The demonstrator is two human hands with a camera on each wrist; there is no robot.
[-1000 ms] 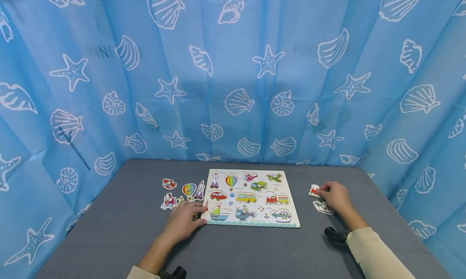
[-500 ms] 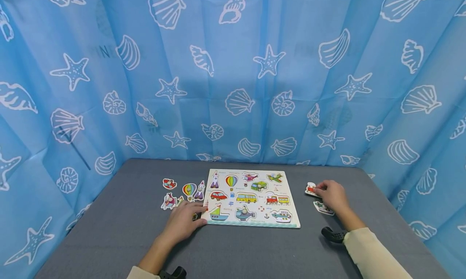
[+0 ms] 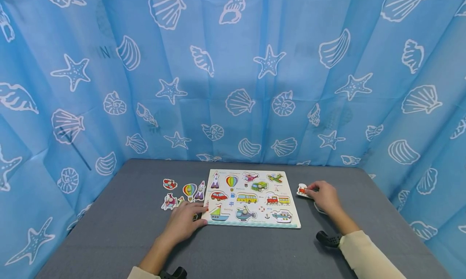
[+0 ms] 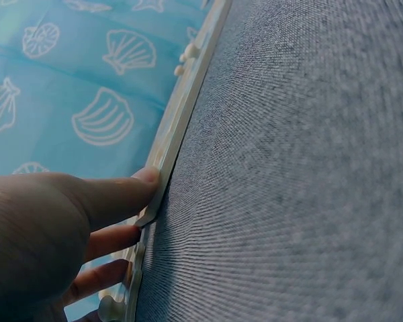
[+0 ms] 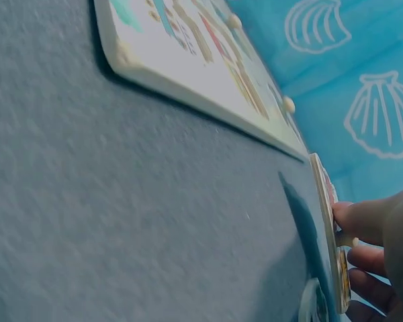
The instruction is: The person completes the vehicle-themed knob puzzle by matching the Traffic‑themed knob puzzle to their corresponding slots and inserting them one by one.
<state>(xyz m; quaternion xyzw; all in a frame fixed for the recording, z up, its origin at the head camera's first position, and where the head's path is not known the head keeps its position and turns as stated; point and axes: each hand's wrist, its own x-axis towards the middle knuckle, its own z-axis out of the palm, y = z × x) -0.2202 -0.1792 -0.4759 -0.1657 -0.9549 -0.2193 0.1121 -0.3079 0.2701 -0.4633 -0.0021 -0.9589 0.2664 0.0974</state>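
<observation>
A white wooden puzzle board [image 3: 263, 178] with vehicle pictures lies flat on the table. My left hand [image 3: 185, 220] rests at its left front corner; the thumb [image 4: 124, 198] lies against the board's front edge in the left wrist view. Right of the board, my right hand [image 3: 325, 198] pinches a train puzzle piece [image 3: 301, 189] by its knob. In the right wrist view that piece [image 5: 326, 215] is tilted close over the cloth, near the board's corner. A second puzzle piece [image 3: 319, 208] lies under the right hand, mostly hidden.
Left of the board lie a red car piece [image 3: 169, 184], a balloon piece [image 3: 189, 190], a rocket piece [image 3: 200, 191] and a helicopter piece [image 3: 169, 201]. More pieces are partly hidden by the left hand. A blue shell-print curtain [image 3: 233, 68] closes off the table's back and sides.
My right hand has moved left toward the board, carrying the train piece from beside the ship piece, which it now mostly covers. The left hand and the board have stayed in place.
</observation>
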